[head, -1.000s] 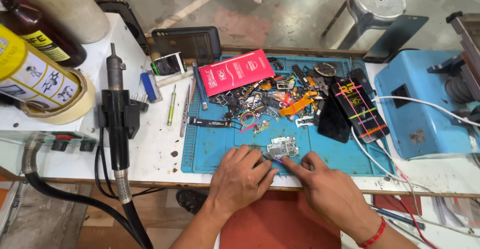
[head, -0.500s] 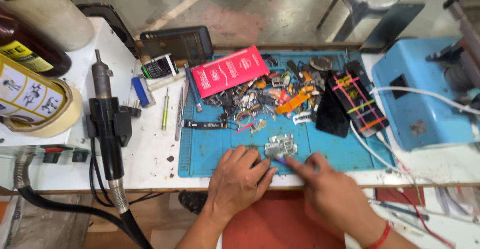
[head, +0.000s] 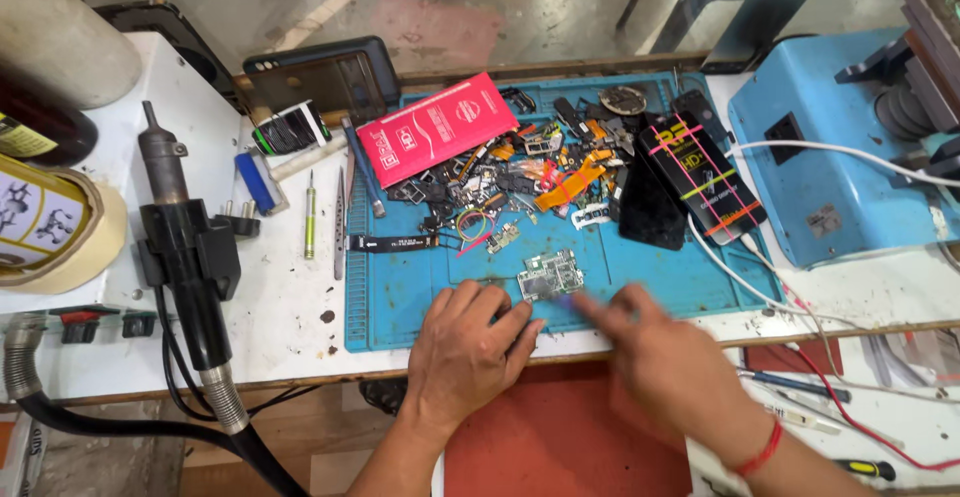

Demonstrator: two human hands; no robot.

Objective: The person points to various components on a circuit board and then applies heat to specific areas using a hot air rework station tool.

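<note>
A small green circuit board (head: 551,276) lies on the blue mat (head: 400,297) on the tabletop, just below a heap of phone parts (head: 520,182). The left hand (head: 468,345) rests open beside it, fingertips pinning its edge; the blurred right hand (head: 650,342) holds nothing visible. The board looks light, stiff and fragile, best gripped by its edges.

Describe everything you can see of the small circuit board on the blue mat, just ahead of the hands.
The circuit board is a small, roughly rectangular, silvery-green piece with metal shields and tiny components on its face. It lies flat near the front of the blue mat, apart from the heap of loose parts behind it. The left hand rests by its lower left edge, fingertips touching or nearly so. The right hand is blurred, its fingers pointing at the board's lower right corner.
</note>
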